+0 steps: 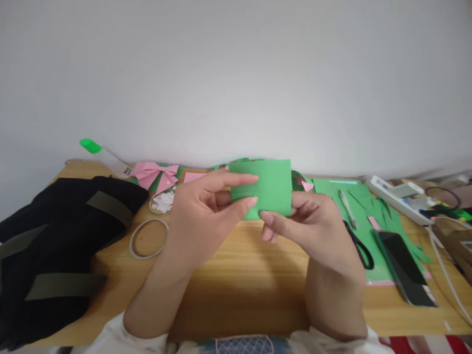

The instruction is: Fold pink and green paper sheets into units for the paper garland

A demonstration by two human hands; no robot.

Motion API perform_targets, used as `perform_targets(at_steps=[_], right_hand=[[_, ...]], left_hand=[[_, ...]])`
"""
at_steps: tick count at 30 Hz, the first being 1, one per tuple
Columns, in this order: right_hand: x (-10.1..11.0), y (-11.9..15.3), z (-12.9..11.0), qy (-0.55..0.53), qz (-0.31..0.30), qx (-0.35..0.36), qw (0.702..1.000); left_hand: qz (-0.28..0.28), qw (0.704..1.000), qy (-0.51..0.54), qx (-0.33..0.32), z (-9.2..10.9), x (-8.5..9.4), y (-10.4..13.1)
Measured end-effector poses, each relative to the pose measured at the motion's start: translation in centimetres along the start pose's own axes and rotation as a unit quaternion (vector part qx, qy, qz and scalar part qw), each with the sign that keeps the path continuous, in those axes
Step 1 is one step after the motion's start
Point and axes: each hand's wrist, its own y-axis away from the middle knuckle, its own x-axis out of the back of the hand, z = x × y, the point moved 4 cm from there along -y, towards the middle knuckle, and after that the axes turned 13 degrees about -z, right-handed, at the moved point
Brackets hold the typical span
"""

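Observation:
A small rectangle of green paper (273, 184) is held up above the wooden table, between both hands. My left hand (206, 209) grips its left side, with the index finger and thumb on the near face and the other fingers partly behind it. At the lower right corner my right hand (306, 221) pinches the paper, thumb in front and fingers behind. The paper's back is hidden.
A pink paper bow (157, 174) and a tape roll (149, 239) lie left, beside dark cloth (62, 246). Right are green sheets (324, 189), a cutter pen (348, 209), black-handled scissors (363, 248), a phone (403, 268) and a power strip (400, 199).

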Motion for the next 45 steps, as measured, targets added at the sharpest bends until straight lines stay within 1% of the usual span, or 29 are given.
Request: perform_targets(at_steps=[8,14,18,22,26,28,30,32,34,39,43,45], right_hand=[[0.1,0.0,0.1,0.013,-0.001,0.007,1.000],[0.2,0.1,0.0,0.026,0.000,0.009,1.000],[0.3,0.1,0.0,0.030,-0.012,0.008,0.999],[0.4,0.2,0.1,0.033,-0.020,0.017,0.999],[0.7,0.2,0.1,0.019,0.002,0.041,0.999],[0.9,0.3,0.1,0.009,0.017,0.051,0.998],[1.0,0.4,0.0,0.010,0.028,0.058,0.998],[1.1,0.5,0.0,0.021,0.037,0.063,0.997],[1.2,0.8,0.0,0.058,0.047,0.069,0.995],[1.2,1.4,0.0,0.171,0.081,0.102,0.977],[1.1,1.8,-0.1,0.188,0.083,0.141,0.969],[1.3,2.0,-0.3,0.196,0.080,0.141,0.967]], left_hand=[[0.015,1.000,-0.015,-0.001,0.1,0.3,0.0],[0.010,1.000,0.017,-0.002,0.1,0.0,0.0],[0.008,1.000,0.026,-0.007,0.0,0.0,0.0],[-0.006,0.999,0.051,-0.016,-0.4,-0.1,0.0],[-0.045,0.992,0.118,-0.024,-0.9,-0.6,0.2],[-0.080,0.988,0.134,-0.006,-1.2,-1.1,0.2],[-0.096,0.986,0.131,0.027,-1.4,-1.5,0.2],[-0.090,0.986,0.131,0.050,-1.5,-1.7,0.2],[-0.074,0.986,0.139,0.061,-1.5,-1.8,0.2],[-0.051,0.987,0.146,0.046,-1.4,-1.6,0.2],[-0.050,0.989,0.131,0.051,-1.2,-1.4,0.5],[-0.040,0.991,0.116,0.055,-1.1,-1.2,0.6]])
